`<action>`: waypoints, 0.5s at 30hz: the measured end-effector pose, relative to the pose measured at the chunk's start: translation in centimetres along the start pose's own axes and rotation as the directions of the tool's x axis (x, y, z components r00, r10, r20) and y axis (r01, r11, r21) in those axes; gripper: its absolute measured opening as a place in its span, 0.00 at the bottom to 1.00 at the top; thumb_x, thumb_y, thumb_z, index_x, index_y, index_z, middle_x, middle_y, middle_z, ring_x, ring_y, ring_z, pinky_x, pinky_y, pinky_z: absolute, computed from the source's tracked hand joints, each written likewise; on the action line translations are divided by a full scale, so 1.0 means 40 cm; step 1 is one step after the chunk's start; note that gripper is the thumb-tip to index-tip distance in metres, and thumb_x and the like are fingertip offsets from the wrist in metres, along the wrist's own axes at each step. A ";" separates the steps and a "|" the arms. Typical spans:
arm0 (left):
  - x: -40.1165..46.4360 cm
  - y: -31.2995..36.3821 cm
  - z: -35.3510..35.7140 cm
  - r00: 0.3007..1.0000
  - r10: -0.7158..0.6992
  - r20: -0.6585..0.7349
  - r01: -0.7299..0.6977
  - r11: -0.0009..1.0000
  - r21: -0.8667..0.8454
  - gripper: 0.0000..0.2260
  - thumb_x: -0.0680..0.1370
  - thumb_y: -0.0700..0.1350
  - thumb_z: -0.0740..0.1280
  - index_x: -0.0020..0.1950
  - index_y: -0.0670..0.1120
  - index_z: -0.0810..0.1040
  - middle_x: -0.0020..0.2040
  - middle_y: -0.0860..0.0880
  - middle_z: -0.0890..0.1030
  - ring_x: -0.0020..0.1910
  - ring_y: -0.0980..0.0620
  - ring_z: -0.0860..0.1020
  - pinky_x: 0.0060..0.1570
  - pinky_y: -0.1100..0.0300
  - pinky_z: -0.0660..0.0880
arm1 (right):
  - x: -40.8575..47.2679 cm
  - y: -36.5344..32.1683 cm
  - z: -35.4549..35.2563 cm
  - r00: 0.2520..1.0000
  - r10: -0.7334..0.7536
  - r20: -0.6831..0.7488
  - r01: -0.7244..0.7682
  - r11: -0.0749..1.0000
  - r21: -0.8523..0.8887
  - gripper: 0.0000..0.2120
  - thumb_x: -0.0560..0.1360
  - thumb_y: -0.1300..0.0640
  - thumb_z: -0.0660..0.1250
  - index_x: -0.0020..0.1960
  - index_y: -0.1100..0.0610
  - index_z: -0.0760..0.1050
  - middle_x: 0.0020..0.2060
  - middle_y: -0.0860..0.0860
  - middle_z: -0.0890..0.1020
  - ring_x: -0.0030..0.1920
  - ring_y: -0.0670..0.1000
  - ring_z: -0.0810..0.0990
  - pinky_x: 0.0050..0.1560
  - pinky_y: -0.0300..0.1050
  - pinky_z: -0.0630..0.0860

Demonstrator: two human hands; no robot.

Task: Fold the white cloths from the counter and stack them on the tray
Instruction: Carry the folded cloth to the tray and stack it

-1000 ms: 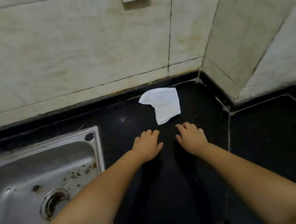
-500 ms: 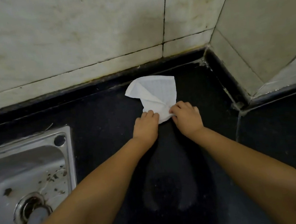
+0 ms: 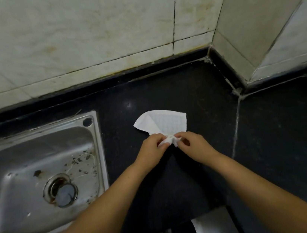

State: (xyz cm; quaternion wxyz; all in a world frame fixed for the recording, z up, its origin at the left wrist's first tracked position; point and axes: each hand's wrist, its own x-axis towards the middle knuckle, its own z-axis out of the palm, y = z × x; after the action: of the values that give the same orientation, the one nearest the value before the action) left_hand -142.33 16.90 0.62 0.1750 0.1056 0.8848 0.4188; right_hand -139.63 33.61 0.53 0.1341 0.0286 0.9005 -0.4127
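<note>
Since half a second ago you have dragged the white cloth (image 3: 166,123) toward you; your left hand (image 3: 151,149) and right hand (image 3: 192,144) both pinch its bunched near corner on the black tabletop (image 3: 194,95); separate the layers, spread it flat, then fold.

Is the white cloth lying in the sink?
No, the white cloth lies on the black counter beside the sink, pinched by both hands.
</note>
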 end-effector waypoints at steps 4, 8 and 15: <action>-0.103 0.036 -0.030 0.996 0.090 0.017 -0.089 0.995 -0.053 0.05 0.77 0.46 0.66 0.41 0.53 0.77 0.42 0.55 0.77 0.41 0.59 0.74 0.40 0.68 0.68 | -0.098 -0.045 0.035 0.997 0.053 -0.057 -0.035 0.959 0.283 0.09 0.79 0.56 0.60 0.53 0.53 0.79 0.43 0.47 0.82 0.42 0.41 0.79 0.44 0.34 0.73; -0.171 0.051 -0.058 0.989 0.131 0.065 -0.126 0.989 -0.076 0.05 0.76 0.45 0.67 0.50 0.46 0.80 0.47 0.52 0.80 0.47 0.55 0.77 0.48 0.60 0.74 | -0.188 -0.083 0.031 0.983 0.057 -0.174 0.025 0.900 0.435 0.06 0.76 0.61 0.66 0.44 0.53 0.80 0.36 0.46 0.81 0.34 0.36 0.77 0.38 0.28 0.72; -0.216 0.103 -0.107 0.954 0.205 0.217 -0.177 0.974 -0.143 0.07 0.77 0.43 0.66 0.53 0.45 0.80 0.47 0.49 0.80 0.45 0.55 0.77 0.46 0.60 0.74 | -0.306 -0.142 -0.046 0.991 0.074 -0.108 -0.003 0.838 0.545 0.07 0.77 0.62 0.65 0.49 0.56 0.81 0.40 0.52 0.83 0.39 0.44 0.80 0.41 0.34 0.76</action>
State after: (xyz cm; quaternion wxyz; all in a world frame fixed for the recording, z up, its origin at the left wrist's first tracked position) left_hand -135.95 13.56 8.25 0.2410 0.2277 0.8168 0.4721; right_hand -129.19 31.99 9.10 0.0720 0.1092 0.7523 -0.6457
